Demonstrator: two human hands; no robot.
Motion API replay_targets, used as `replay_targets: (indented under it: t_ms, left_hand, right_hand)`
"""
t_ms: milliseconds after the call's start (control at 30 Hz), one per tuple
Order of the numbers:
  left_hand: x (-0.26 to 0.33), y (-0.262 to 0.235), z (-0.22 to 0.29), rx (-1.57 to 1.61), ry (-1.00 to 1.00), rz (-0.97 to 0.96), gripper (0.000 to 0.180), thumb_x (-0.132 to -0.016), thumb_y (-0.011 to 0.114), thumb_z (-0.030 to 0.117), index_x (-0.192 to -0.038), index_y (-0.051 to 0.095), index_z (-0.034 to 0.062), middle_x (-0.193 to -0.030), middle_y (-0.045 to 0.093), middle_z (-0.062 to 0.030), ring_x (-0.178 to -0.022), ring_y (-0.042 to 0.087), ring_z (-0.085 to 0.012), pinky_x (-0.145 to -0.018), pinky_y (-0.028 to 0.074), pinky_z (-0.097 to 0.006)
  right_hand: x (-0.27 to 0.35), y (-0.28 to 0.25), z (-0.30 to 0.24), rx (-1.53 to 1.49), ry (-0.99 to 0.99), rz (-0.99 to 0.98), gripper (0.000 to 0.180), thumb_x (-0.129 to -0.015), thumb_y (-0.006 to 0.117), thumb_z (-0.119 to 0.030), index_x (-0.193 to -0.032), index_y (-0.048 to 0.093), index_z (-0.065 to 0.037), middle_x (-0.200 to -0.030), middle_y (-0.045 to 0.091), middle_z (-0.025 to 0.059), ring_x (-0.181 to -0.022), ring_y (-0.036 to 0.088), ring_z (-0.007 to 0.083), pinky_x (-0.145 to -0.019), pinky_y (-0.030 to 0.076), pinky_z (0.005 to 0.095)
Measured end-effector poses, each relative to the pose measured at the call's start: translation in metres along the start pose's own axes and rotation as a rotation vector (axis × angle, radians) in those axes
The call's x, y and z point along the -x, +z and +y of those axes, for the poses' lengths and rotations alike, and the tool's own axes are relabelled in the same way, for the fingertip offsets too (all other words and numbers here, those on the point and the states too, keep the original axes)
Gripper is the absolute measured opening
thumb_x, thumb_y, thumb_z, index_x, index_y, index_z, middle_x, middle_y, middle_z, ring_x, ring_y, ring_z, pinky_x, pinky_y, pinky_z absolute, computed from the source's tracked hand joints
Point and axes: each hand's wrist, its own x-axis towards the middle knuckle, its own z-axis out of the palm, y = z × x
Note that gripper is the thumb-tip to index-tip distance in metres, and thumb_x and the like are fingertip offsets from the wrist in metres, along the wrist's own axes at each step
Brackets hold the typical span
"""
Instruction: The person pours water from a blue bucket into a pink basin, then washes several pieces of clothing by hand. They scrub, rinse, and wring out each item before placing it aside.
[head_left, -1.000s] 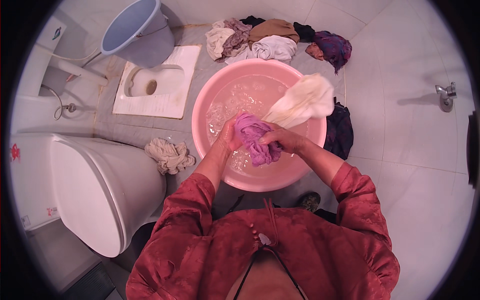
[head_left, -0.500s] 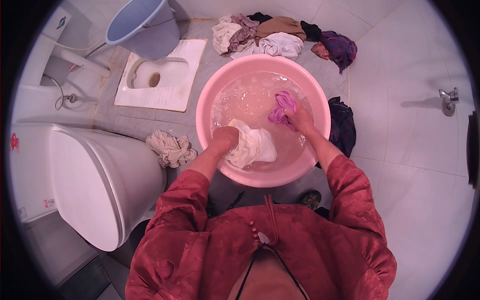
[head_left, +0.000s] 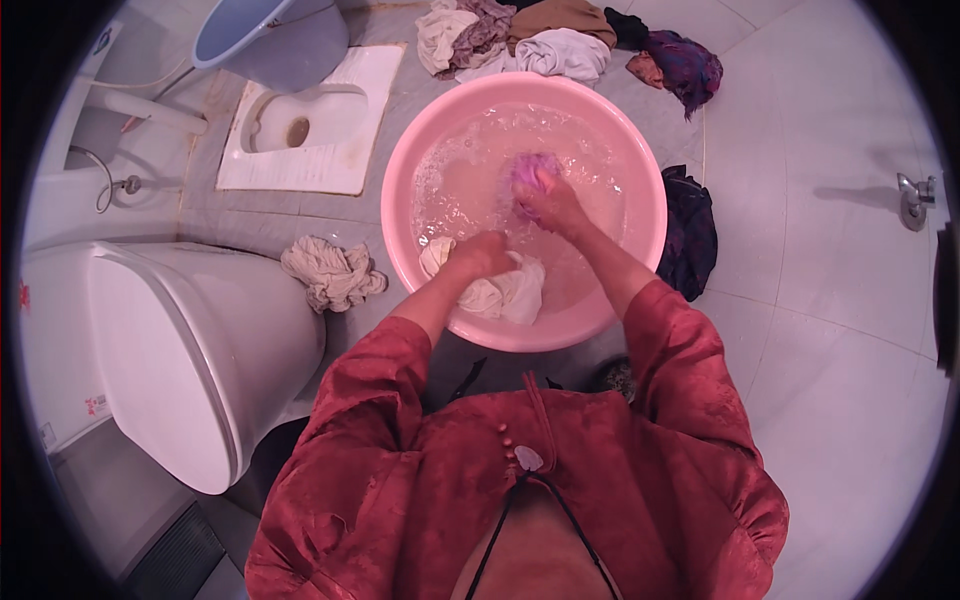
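A wide pink basin [head_left: 400, 220] of cloudy, sudsy water stands on the floor in front of me. My right hand [head_left: 553, 206] is closed around a purple cloth [head_left: 536, 172], which is partly in the water near the basin's middle. My left hand [head_left: 486, 254] is just over a white cloth [head_left: 512, 292] that lies bunched and partly in the water at the basin's near side. Blur and the hand's angle hide its fingers, so I cannot make out whether it grips the white cloth.
Beyond the basin lie a white garment [head_left: 563, 54], a brown one [head_left: 562, 27] and a purple-and-dark one [head_left: 684, 68]. Dark clothing [head_left: 690, 232] lies to the right. A beige cloth [head_left: 333, 273] sits near the white toilet [head_left: 165, 365]. A blue bucket [head_left: 275, 50] stands by the squat toilet [head_left: 345, 120].
My right hand has moved left with the purple cloth and lowered it into the water. My left hand has shifted right across the white cloth, toward the right hand.
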Motion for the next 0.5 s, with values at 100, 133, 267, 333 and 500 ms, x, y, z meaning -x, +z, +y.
replay_targets:
  t_ms: [100,133,267,333,500]
  left_hand:
    - [-0.024,0.015,-0.034,0.85,-0.054,0.107,0.04,-0.078,0.069,0.026,-0.11,0.063,0.0025,-0.091,0.064,-0.0135,-0.092,0.062,-0.028,-0.085,0.048,-0.033]
    - [-0.023,0.01,-0.027,0.848,-0.055,0.093,0.04,-0.078,0.069,0.026,-0.11,0.063,0.0025,-0.091,0.064,-0.0135,-0.092,0.062,-0.028,-0.085,0.048,-0.033]
    - [-0.022,-0.009,-0.01,1.331,-0.261,0.373,0.045,-0.081,0.068,0.022,-0.118,0.055,0.0006,-0.096,0.06,-0.0125,-0.092,0.058,-0.0241,-0.082,0.049,-0.037]
    - [-0.022,-0.009,-0.013,1.514,-0.235,0.494,0.05,-0.081,0.068,0.022,-0.122,0.051,0.001,-0.103,0.058,-0.0133,-0.096,0.057,-0.0247,-0.082,0.049,-0.04]
    - [-0.03,-0.014,-0.02,1.783,0.061,0.204,0.065,-0.086,0.062,0.036,-0.137,0.034,0.0077,-0.126,0.046,-0.0181,-0.114,0.048,-0.0345,-0.087,0.047,-0.052]
  right_hand:
    - [0.01,-0.017,-0.055,-0.023,0.065,-0.203,0.036,-0.083,0.064,-0.025,-0.113,0.058,-0.006,-0.096,0.064,0.007,-0.084,0.063,0.0158,-0.069,0.053,0.0282]
    - [0.006,-0.036,-0.057,-0.061,0.06,-0.19,0.033,-0.083,0.064,-0.023,-0.111,0.058,-0.006,-0.095,0.063,0.0076,-0.083,0.063,0.0166,-0.068,0.052,0.0292]
    - [-0.006,-0.054,-0.019,0.598,0.015,0.198,0.031,-0.081,0.063,-0.02,-0.104,0.057,-0.001,-0.09,0.064,0.014,-0.083,0.063,0.0233,-0.073,0.051,0.0374]
    - [0.0,-0.019,0.006,0.794,-0.28,0.161,0.031,-0.081,0.062,-0.022,-0.104,0.058,0.0,-0.095,0.064,0.0176,-0.091,0.063,0.0302,-0.08,0.05,0.0411]
    - [-0.014,-0.04,0.064,1.503,-0.197,-0.091,0.029,-0.086,0.057,-0.02,-0.109,0.059,-0.002,-0.106,0.061,0.0195,-0.102,0.059,0.0309,-0.088,0.047,0.0404]
